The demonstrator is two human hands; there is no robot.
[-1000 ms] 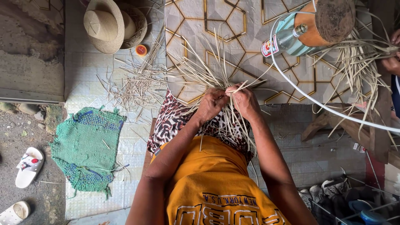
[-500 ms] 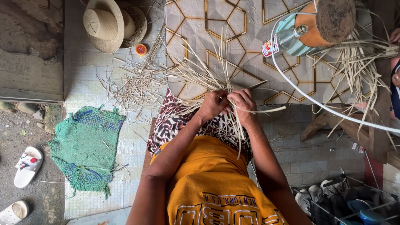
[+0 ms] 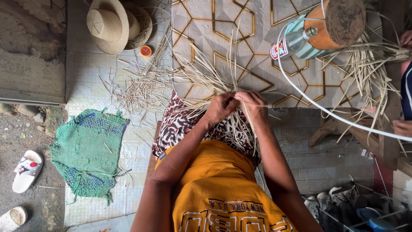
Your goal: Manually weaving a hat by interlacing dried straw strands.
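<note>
Closest to the camera, an orange shirt point(image 3: 223, 189) fills the lower frame, with a spotted cloth point(image 3: 180, 126) over the lap beyond it. Both forearms reach forward to meet above that cloth: the left hand point(image 3: 221, 108) and the right hand point(image 3: 253, 105) are side by side, nearly touching, each with its fingers closed around a bundle of pale straw strips point(image 3: 214, 79) that fans out from the grip over the patterned floor point(image 3: 253, 47), with some ends hanging back over the lap. To the left, on the pale tiles, lies a green woven mat point(image 3: 88, 150), with a white sandal point(image 3: 26, 169) on the gravel beside it. Loose straw offcuts point(image 3: 139, 88) are scattered between the mat and the bundle. Farther off sit a straw hat point(image 3: 109, 25) and a small orange lid point(image 3: 146, 51). At upper right, a plastic bottle point(image 3: 292, 43) leans against an orange drum point(image 3: 339, 23), and a white hose point(image 3: 326, 111) curves past.
</note>
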